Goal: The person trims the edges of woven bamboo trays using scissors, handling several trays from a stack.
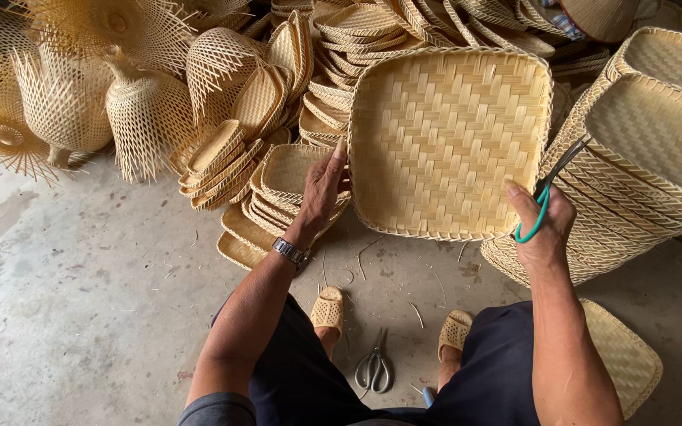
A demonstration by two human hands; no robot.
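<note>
A square woven bamboo tray (447, 138) is held up tilted toward me, its inside facing the camera. My left hand (324, 189), with a metal wristwatch on the wrist, grips the tray's left edge. My right hand (545, 221) steadies the tray's lower right corner with the thumb while holding green-handled scissors (546, 193), blades pointing up and right. I sit with my sandalled feet (329, 309) on the concrete floor.
Stacks of woven trays (649, 150) stand at the right and smaller trays (278, 189) lie at the left. Unfinished baskets with loose strands (65, 95) fill the upper left. Grey scissors (374, 367) lie between my feet. A flat woven piece (625, 355) sits by my right knee.
</note>
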